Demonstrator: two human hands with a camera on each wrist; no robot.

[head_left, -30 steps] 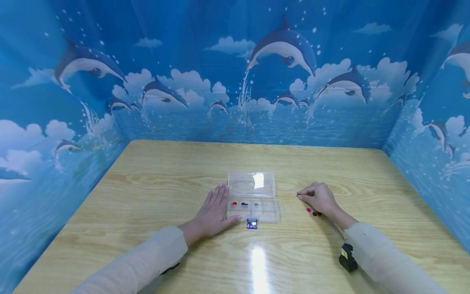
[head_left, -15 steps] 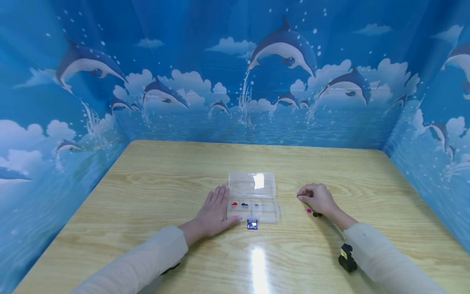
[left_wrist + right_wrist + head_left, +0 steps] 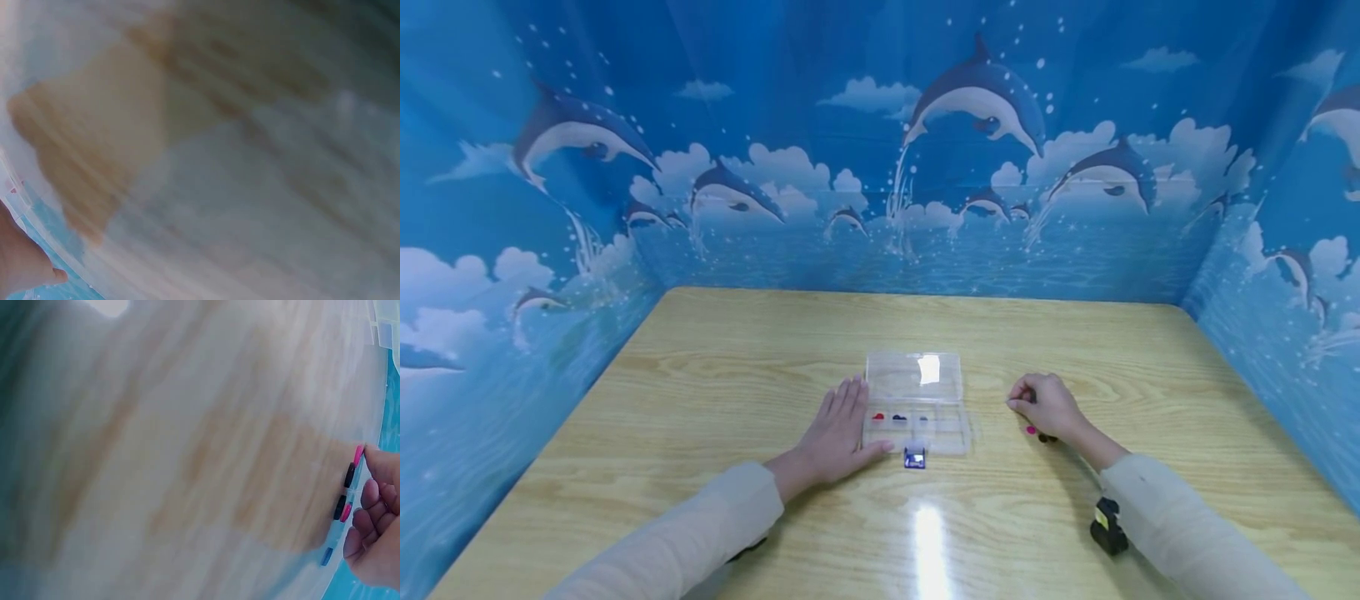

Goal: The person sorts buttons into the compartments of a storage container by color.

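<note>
My left hand lies flat, fingers straight, along the left side of a clear plastic compartment box, with the thumb at its front edge. The box's lid is swung back. Inside are a red piece, a dark piece and a bluish piece, in separate back compartments. Right of the box, my right hand has thumb and forefinger pinched together at the table, on a small disc mostly hidden by the fingertips. Near it lie pink discs, black discs and a blue disc.
A blue latch or label sits at the box's front edge. The wood-grain table is enclosed by blue dolphin-print curtains. A black device is by the right sleeve.
Both hands and the box stay almost where they were. A dark speck seen at the right fingertips earlier is now hardly visible, as the fingertips shift slightly.
</note>
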